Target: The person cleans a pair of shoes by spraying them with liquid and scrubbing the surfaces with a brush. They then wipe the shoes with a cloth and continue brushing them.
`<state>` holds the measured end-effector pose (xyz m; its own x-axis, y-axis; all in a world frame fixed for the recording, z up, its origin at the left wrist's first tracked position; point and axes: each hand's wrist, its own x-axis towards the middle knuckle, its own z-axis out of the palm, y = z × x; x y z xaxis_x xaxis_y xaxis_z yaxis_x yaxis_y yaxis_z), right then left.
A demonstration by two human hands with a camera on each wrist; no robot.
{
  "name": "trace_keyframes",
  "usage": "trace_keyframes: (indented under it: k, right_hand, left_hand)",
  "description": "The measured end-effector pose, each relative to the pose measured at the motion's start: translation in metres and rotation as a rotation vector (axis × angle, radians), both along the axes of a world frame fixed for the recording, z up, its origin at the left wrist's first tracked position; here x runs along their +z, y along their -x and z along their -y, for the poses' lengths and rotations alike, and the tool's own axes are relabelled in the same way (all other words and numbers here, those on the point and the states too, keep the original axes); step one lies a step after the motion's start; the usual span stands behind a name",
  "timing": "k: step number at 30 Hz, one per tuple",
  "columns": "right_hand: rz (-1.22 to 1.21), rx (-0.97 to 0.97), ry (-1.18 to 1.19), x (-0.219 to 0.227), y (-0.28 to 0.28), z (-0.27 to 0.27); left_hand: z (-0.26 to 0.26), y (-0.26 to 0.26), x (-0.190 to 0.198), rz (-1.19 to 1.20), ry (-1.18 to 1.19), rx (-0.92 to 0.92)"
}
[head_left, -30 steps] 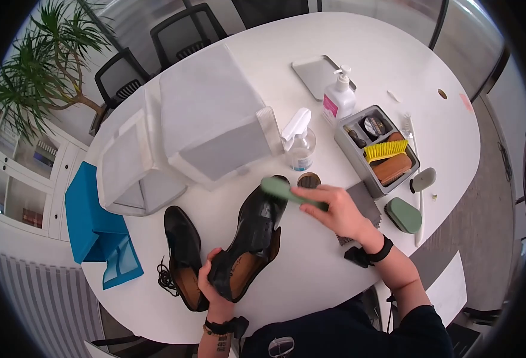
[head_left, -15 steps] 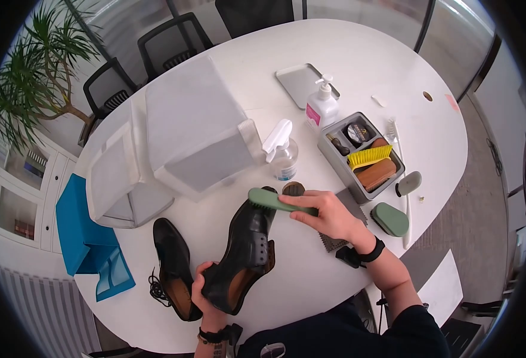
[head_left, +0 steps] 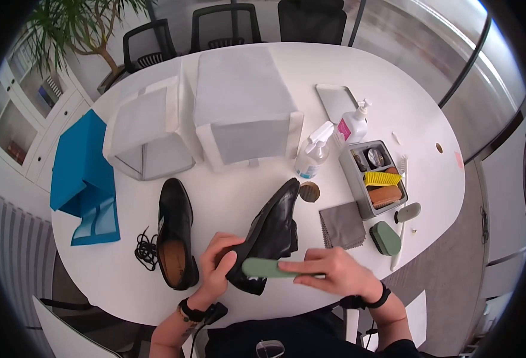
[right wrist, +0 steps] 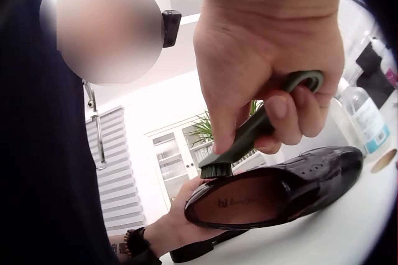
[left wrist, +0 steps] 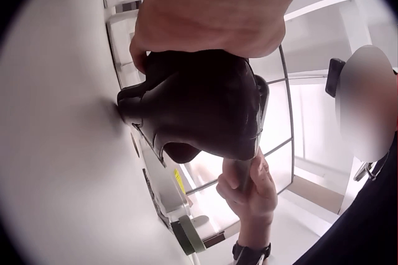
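Note:
My left hand (head_left: 218, 262) grips a black leather shoe (head_left: 273, 224) by its heel end, the toe pointing away over the table. The shoe is tipped on its side in the head view. My right hand (head_left: 334, 273) holds a green shoe brush (head_left: 266, 268) by its handle. In the right wrist view the dark bristles (right wrist: 216, 170) sit right at the rim of the shoe's heel, beside the tan insole (right wrist: 242, 200). The second black shoe (head_left: 175, 209) stands on the table to the left, its laces (head_left: 146, 249) in a loose heap beside it.
Behind the shoes stand a spray bottle (head_left: 313, 156), a pump bottle (head_left: 352, 124) and two pale fabric boxes (head_left: 248, 89). At right are a grey caddy (head_left: 356, 191) of brushes, a grey cloth (head_left: 342, 225) and a green-backed brush (head_left: 386, 238). A blue box (head_left: 79, 161) lies at left.
The brush has gone from the shoe's toe back to its heel. The held shoe has rolled further onto its side, and the left hand has shifted around the heel. The head view has turned.

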<state>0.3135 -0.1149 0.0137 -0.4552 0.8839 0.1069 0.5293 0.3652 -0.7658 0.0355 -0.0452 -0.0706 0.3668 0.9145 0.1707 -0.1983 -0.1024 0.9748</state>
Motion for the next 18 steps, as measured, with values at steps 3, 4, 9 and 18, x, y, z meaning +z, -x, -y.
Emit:
trace_keyframes:
  k: [3, 4, 9, 18]
  right_hand:
    - [0.095, -0.157, -0.05, 0.001, 0.001, 0.009]
    - [0.127, -0.25, -0.109, -0.007, -0.004, 0.007]
    - [0.111, -0.085, 0.053, 0.007, 0.022, 0.025]
    - [0.193, -0.228, 0.015, 0.006, 0.042, 0.033]
  left_hand:
    - [0.002, -0.005, 0.0, 0.021, -0.01, 0.005]
    - [0.002, -0.004, 0.0, 0.001, -0.035, 0.0]
    - [0.005, 0.0, -0.003, -0.047, -0.106, -0.007]
    - [0.003, 0.002, -0.012, 0.053, -0.061, -0.023]
